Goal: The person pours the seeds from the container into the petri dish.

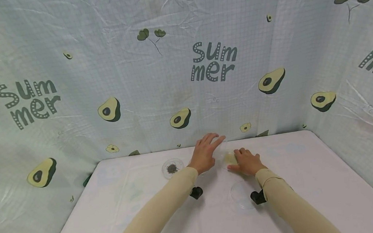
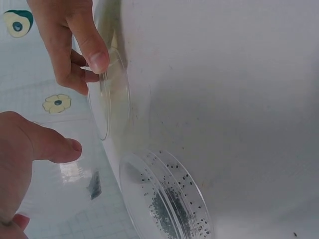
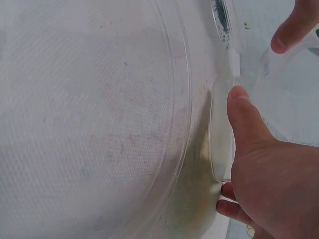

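Note:
My left hand (image 1: pixel 204 154) is raised above the table and holds a clear round dish lid (image 3: pixel 294 94) by its edge; the lid is hardly visible from the head. To the right, my right hand (image 1: pixel 248 162) grips a clear petri dish (image 2: pixel 117 99) with a pale yellowish look, thumb on its top edge and fingers around the far side. The dish stays low, close to the tabletop. A petri dish of small dark grains (image 1: pixel 172 169) stands left of my left hand. Near my right wrist lies a clear round dish or lid (image 1: pixel 240 192).
The table (image 1: pixel 310 180) has a pale cover. Behind it hangs a light curtain (image 1: pixel 131 84) printed with avocados and lettering. Another clear rim (image 1: pixel 202 173) shows partly beneath my left wrist. A few stray grains (image 2: pixel 295 234) lie on the cover.

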The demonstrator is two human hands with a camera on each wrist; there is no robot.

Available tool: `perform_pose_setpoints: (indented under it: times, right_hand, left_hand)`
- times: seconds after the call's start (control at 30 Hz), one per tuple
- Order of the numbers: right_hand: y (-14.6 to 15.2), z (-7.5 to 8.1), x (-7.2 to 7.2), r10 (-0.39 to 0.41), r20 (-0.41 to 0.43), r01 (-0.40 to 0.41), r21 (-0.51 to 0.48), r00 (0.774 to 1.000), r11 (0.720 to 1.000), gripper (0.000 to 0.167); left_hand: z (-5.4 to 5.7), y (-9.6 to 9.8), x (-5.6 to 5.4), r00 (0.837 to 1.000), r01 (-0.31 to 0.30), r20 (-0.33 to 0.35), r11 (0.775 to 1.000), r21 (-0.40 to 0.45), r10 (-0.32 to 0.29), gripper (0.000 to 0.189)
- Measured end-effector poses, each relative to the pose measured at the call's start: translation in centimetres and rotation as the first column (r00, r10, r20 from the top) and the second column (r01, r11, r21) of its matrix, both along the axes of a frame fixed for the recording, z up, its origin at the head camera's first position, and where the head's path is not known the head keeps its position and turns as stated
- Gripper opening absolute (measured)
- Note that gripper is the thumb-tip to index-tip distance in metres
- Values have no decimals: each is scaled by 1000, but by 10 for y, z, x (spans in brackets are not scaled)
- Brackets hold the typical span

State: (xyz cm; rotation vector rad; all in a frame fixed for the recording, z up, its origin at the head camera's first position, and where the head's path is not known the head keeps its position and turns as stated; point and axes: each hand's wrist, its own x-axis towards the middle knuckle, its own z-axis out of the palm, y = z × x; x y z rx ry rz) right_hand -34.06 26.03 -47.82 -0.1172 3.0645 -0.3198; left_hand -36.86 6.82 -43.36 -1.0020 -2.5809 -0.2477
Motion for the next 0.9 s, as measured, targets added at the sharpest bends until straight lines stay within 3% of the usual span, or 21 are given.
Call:
perform_pose_setpoints:
  times: [0.57, 0.9]
  right_hand:
    - [3, -3, -3, 8, -19, -8, -15, 1000, 1000, 82]
    - [2, -1, -1, 5, -16, -5, -22, 1000, 1000, 81]
  left_hand:
    - [0, 6, -2, 998, 19, -57, 997, -69, -23, 87]
    - [2, 5, -2, 988, 50, -137, 991, -128, -67, 85]
